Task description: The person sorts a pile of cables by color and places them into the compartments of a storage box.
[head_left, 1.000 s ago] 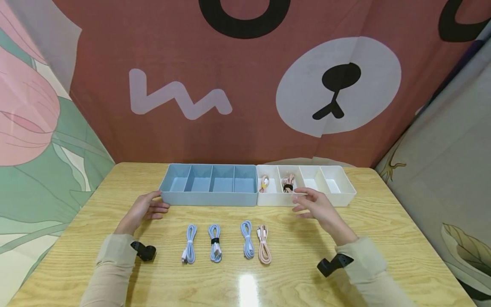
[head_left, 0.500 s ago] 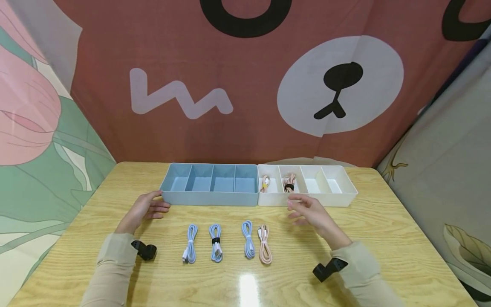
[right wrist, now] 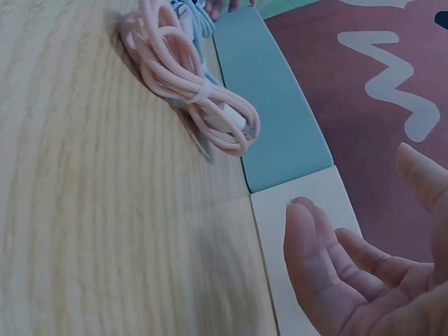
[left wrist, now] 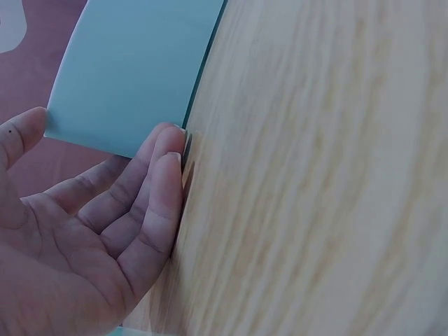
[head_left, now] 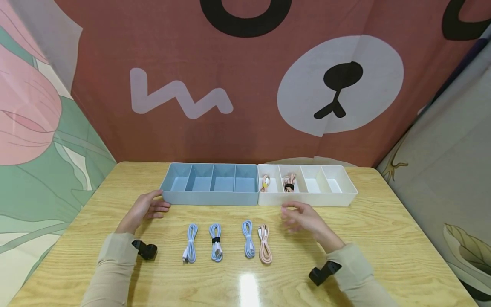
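My left hand [head_left: 143, 211] touches the left front corner of a blue divided box [head_left: 209, 198]. In the left wrist view, the thumb is at the box's upper corner and loosely extended fingers lie by its lower edge. My right hand [head_left: 304, 218] hovers over the table in front of a white divided box [head_left: 326, 199], holding nothing, fingers loosely bent and thumb apart. To its left lies a bundled pink cable [head_left: 265, 249], also large in the right wrist view. Beside that are three bundled blue cables [head_left: 248, 239], one with a black strap [head_left: 216, 240].
The boxes stand end to end on a wooden table [head_left: 153, 281]. In the white box, the two left compartments hold a pink cable with a yellow tie [head_left: 265, 183] and one with a black strap [head_left: 289, 184]. A printed cloth [head_left: 172, 136] hangs behind.
My right hand has moved left and toward me, away from the white box's front rim and closer to the pink cable. The left hand stays at the blue box's corner.
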`<move>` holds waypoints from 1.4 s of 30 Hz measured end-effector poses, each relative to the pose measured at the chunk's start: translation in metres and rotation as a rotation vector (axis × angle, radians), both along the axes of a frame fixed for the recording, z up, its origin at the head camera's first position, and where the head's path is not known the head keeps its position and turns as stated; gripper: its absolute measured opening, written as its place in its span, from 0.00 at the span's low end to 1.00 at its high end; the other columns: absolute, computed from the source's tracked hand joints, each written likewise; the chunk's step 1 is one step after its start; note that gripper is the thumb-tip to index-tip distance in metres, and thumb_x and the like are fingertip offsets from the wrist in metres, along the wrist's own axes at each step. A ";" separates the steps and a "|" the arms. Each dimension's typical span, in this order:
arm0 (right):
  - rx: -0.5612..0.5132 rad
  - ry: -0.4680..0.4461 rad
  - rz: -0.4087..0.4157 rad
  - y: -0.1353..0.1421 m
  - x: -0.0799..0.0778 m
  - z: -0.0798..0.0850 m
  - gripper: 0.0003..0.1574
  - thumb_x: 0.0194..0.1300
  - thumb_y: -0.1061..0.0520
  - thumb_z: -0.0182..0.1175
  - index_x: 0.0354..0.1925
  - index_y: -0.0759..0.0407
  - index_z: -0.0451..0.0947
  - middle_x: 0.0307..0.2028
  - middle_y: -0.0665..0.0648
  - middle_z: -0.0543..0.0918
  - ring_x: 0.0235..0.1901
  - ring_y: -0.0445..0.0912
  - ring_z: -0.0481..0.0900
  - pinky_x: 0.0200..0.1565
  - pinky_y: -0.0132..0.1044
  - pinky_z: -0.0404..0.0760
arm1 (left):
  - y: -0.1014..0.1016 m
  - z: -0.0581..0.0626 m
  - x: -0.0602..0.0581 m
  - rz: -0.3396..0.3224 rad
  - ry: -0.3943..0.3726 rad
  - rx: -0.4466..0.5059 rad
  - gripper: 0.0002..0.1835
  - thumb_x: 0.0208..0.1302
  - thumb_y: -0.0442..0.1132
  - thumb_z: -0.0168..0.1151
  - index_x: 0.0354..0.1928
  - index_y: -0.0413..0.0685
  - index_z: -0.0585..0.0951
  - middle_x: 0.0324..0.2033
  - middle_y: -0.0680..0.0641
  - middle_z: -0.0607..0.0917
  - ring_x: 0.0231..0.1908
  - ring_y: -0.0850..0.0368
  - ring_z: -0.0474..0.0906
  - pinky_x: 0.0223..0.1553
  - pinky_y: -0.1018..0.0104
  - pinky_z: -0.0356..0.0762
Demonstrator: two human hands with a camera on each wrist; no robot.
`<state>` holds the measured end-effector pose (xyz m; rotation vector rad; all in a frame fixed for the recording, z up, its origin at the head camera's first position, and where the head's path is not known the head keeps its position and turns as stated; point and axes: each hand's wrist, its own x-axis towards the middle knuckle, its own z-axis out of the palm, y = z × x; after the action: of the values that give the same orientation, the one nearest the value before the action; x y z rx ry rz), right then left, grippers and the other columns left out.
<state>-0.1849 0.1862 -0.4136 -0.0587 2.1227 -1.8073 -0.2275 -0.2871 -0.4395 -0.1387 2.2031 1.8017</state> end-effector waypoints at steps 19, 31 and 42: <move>0.028 -0.051 0.135 -0.012 0.004 -0.011 0.35 0.62 0.50 0.58 0.56 0.76 0.63 0.29 0.63 0.81 0.24 0.47 0.80 0.30 0.44 0.81 | -0.002 -0.006 -0.005 0.036 -0.029 0.014 0.47 0.60 0.63 0.49 0.68 0.35 0.48 0.31 0.51 0.84 0.32 0.59 0.81 0.34 0.62 0.79; 0.079 -0.086 0.189 -0.021 0.005 -0.018 0.35 0.59 0.56 0.61 0.57 0.75 0.63 0.24 0.60 0.82 0.18 0.44 0.79 0.25 0.39 0.81 | -0.003 -0.006 -0.006 0.036 -0.042 0.016 0.50 0.58 0.66 0.50 0.69 0.36 0.48 0.31 0.51 0.84 0.32 0.59 0.81 0.34 0.63 0.79; 0.120 -0.081 0.206 -0.028 0.007 -0.019 0.35 0.55 0.60 0.64 0.57 0.73 0.64 0.22 0.62 0.82 0.16 0.45 0.78 0.22 0.38 0.80 | -0.002 -0.005 -0.005 0.026 -0.038 -0.006 0.51 0.58 0.67 0.49 0.69 0.35 0.47 0.32 0.52 0.84 0.33 0.60 0.81 0.35 0.63 0.79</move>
<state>-0.1781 0.1586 -0.4321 -0.1654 2.0805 -1.5373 -0.2327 -0.2892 -0.4449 -0.2017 2.1908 1.7915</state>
